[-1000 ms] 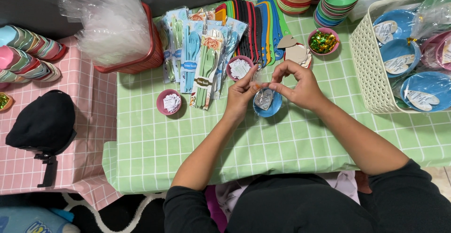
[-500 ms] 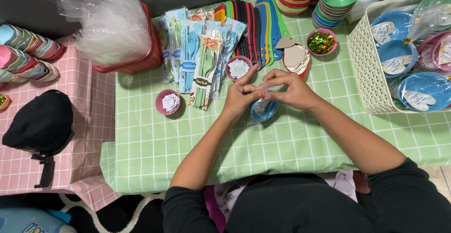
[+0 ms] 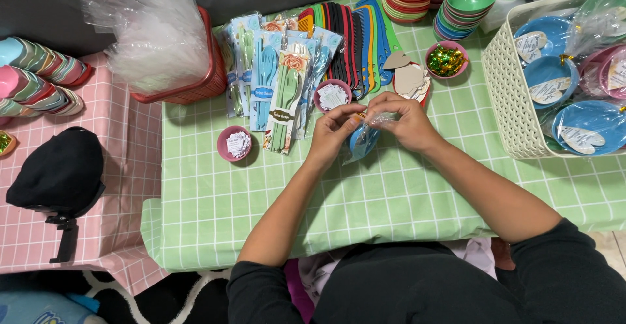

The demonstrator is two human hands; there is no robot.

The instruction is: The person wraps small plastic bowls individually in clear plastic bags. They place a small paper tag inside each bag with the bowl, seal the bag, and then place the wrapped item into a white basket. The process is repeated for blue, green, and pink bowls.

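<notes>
Both hands are pinched together at the neck of a clear plastic wrap around a small blue bowl (image 3: 362, 140): the left hand (image 3: 334, 131) nips the gathered film between thumb and fingertips, the right hand (image 3: 403, 120) closes over the same bunch from the other side, fingers curled tight. The bowl hangs low between the wrists, just above the green checked tablecloth (image 3: 391, 200), likely so the film can be drawn up snug over it.

Compared with a second ago, the hands have closed in on each other and the bowl, which then showed open between them with a pale tag inside, is now mostly hidden under film and fingers.

Just beyond, a pink dish of white slips (image 3: 332, 95) sits beside the left hand, and another pink dish (image 3: 236, 144) stands further left, within easy reach. Packets of spoons and forks (image 3: 277, 82) and a row of coloured combs (image 3: 352, 37) fan out behind. To the right, a white basket (image 3: 505, 82) holds wrapped blue bowls; stacked bowls (image 3: 466, 4) stand at the far edge.
</notes>
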